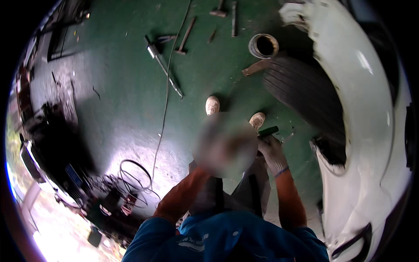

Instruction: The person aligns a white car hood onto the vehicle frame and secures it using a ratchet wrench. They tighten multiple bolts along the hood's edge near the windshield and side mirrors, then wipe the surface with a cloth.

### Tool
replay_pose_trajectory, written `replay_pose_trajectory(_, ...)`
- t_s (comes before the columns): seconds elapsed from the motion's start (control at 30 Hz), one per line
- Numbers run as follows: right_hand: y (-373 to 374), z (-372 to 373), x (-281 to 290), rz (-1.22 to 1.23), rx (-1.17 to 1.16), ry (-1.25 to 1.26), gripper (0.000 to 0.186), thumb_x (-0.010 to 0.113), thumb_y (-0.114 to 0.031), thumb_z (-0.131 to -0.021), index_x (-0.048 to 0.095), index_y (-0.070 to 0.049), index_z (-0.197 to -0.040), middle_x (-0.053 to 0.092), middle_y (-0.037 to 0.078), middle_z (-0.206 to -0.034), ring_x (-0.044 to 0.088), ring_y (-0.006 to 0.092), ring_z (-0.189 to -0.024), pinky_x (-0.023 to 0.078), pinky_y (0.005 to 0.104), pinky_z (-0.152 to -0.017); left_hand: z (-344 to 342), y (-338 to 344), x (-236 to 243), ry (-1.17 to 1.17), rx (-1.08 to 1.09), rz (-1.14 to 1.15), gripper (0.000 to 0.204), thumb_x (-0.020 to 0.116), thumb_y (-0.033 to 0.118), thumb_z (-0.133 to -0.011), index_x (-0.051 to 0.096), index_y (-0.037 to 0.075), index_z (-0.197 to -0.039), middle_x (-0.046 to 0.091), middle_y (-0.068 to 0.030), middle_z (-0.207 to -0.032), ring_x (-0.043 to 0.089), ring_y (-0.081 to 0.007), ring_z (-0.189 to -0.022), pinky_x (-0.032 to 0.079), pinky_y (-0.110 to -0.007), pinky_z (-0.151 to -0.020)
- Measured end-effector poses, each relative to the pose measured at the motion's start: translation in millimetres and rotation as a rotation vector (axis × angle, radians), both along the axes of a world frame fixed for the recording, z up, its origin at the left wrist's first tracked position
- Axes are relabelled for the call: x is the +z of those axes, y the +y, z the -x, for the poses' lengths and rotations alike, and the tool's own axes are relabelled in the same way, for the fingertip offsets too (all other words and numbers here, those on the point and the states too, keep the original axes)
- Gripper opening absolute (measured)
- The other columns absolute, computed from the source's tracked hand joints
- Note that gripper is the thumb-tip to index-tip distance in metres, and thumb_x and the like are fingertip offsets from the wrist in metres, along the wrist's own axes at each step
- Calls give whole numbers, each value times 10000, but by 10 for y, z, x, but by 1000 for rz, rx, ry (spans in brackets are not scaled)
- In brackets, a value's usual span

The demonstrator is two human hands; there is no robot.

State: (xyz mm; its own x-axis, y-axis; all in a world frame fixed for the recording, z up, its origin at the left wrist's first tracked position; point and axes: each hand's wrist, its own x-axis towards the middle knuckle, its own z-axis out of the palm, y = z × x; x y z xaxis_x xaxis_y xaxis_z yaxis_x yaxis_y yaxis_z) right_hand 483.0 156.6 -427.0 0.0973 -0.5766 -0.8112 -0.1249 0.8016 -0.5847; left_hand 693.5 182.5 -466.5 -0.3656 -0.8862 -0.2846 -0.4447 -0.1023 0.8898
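My right hand (272, 154), in a pale knitted glove, is closed around a dark green handle (268, 131) in front of my right leg. The rest of that tool is hidden, so its kind does not show. My left forearm (182, 195) reaches in toward a round blurred patch before my legs. That blur covers my left hand, its fingers and anything they may hold. Below it stand my two light shoes (212, 105) on the green floor (131, 87).
On the right is a white car body panel (371, 87) beside a black tyre (305, 91). A can (263, 46) stands near a wooden piece (255, 67). Ahead lie a long metal rod tool (166, 70), hammers (187, 37) and a cable (165, 105). Dark machinery (65, 166) lines the left.
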Motion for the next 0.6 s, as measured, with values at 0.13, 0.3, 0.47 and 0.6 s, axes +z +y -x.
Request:
replay_pose_trajectory(0.13, 200, 640, 1595, 381, 287, 512, 244, 750, -197, -948, 711, -61, -1146, 720, 152, -948, 724, 189, -823, 564, 341, -716, 107, -225, 1219, 118, -249, -14, 399, 809, 86, -867, 642, 63, -1229, 725, -139, -975, 729, -337, -885, 570, -436, -776)
replay_pose_trajectory(0.3, 556, 1140, 1935, 960, 471, 203, 234, 724, -90, -929, 694, -51, -1158, 701, 116, -981, 751, 231, -769, 602, 364, -639, 700, -99, 2200, 39, -553, 251, 381, 807, 127, -884, 623, 80, -1215, 735, -137, -932, 736, -353, -849, 578, -456, -734)
replay_pose_trajectory(0.47, 1429, 1876, 2253, 1241, 391, 217, 230, 676, 13, -933, 682, -36, -1158, 668, 91, -926, 727, 233, -722, 632, 347, -631, 1729, 86, 2750, 93, -729, 440, 356, 818, 190, -896, 630, 104, -1187, 740, -134, -911, 746, -357, -815, 583, -454, -682)
replay_pose_trajectory(0.6, 2102, 2373, 2801, 102, -245, -274, 450, 693, -444, -1026, 688, 0, -1099, 647, 67, -835, 640, 158, -717, 495, 292, -574, 2504, 338, 3105, -60, -927, 284, 366, 814, 180, -903, 638, 117, -1217, 742, -136, -939, 750, -339, -834, 588, -430, -698)
